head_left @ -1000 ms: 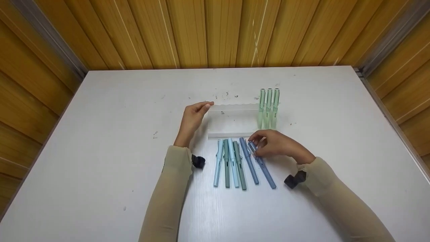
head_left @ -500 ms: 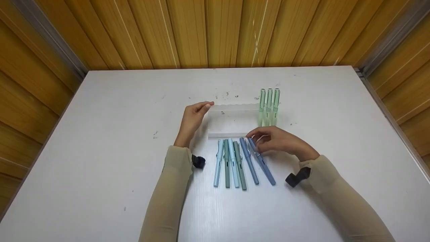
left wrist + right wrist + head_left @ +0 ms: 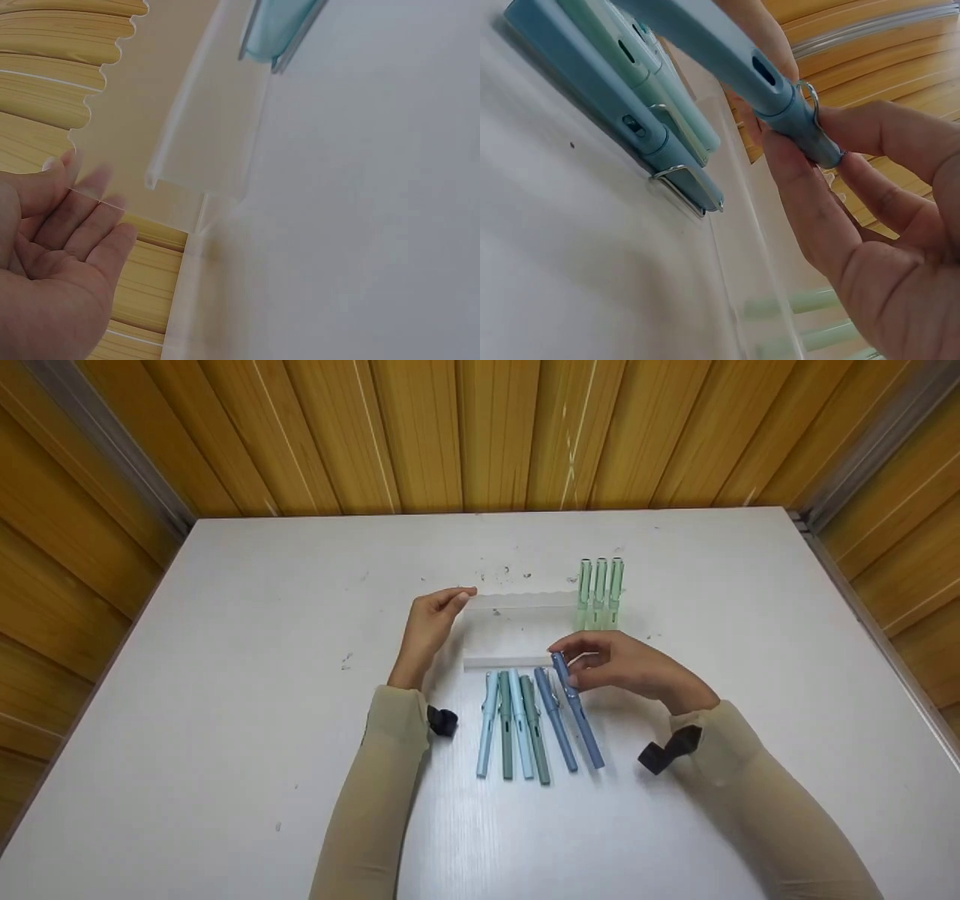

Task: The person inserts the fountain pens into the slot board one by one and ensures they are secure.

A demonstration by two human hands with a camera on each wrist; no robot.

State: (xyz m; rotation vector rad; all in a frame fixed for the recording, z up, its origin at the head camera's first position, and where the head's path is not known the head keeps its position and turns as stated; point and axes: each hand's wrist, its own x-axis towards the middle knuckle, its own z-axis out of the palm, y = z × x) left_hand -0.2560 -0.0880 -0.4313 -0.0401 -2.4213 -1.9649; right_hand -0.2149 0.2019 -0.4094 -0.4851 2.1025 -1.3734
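My right hand (image 3: 619, 664) pinches a blue pen (image 3: 581, 720) by its capped end, thumb and fingers near the wire clip. In the right wrist view this pen (image 3: 712, 45) slants above the others, an oval window in its barrel. My left hand (image 3: 431, 622) pinches the upper left corner of a clear plastic pen stand (image 3: 510, 662), its scalloped top edge (image 3: 88, 112) showing in the left wrist view. Three light green pens (image 3: 600, 592) stand side by side at the stand's right end. A second blue pen (image 3: 557, 720) lies on the table, left of the held one.
Light blue pens (image 3: 487, 727) and dark green pens (image 3: 507, 727) lie alternating in a row in front of the stand. The white table (image 3: 262, 660) backs onto a wood-patterned wall (image 3: 420, 435). Black wrist cameras (image 3: 444, 721) sit at both cuffs.
My right hand has raised the blue pen's capped end and moved it slightly away from me, towards the stand; its lower end has swung left. The left hand has stayed put.
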